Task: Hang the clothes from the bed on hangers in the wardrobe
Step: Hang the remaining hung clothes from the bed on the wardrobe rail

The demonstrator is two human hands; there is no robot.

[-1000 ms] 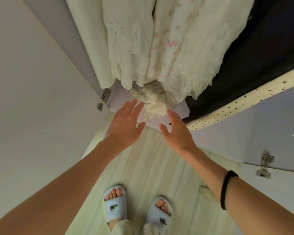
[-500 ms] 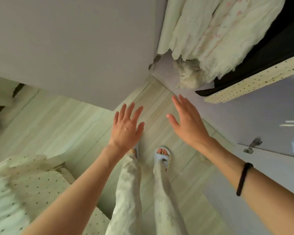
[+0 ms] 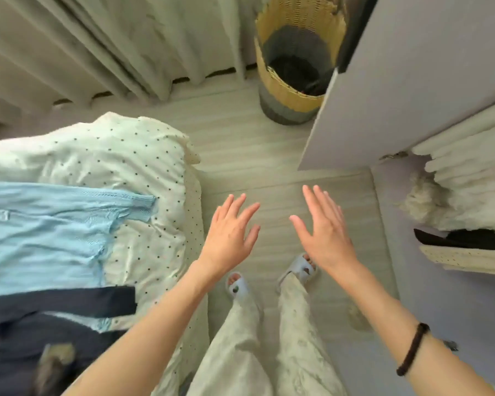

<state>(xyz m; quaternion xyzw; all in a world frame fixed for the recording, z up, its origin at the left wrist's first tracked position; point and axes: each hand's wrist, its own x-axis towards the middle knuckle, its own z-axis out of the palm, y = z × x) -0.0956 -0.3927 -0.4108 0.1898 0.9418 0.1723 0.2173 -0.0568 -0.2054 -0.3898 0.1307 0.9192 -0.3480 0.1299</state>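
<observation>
standing between bed and wardrobe, both hands empty

counting first: two hands, two garments on the bed, one basket, one open wardrobe door. the left hand (image 3: 231, 235) and the right hand (image 3: 325, 231) are both held out above the floor (image 3: 249, 144), fingers straight and spread, grasping nothing and touching nothing. the right wrist wears one dark band (image 3: 413, 348). below the hands are two feet in pale blue slippers (image 3: 237, 287).

the clothes lie at the left, on the bed (image 3: 143, 155), whose cover is white with small dark dots. one is a light blue top (image 3: 49, 232), a thin knit with a ribbed hem and an open pattern along its edge, spread flat and slightly rumpled. just beside it, nearer the camera, lies a dark navy garment (image 3: 55, 318), partly over the blue one's lower edge; its shape is blurred and hard to make out. something furry and brownish shows on the navy cloth at the bottom left, too blurred to name.

the wardrobe (image 3: 440, 295) is at the right, its door (image 3: 397, 90) swung open. inside hang cream-white clothes (image 3: 469, 178), with a fluffy white piece at their foot. one woven basket (image 3: 295, 61), yellow and grey, stands beyond the door beside the curtains (image 3: 97, 44).
</observation>
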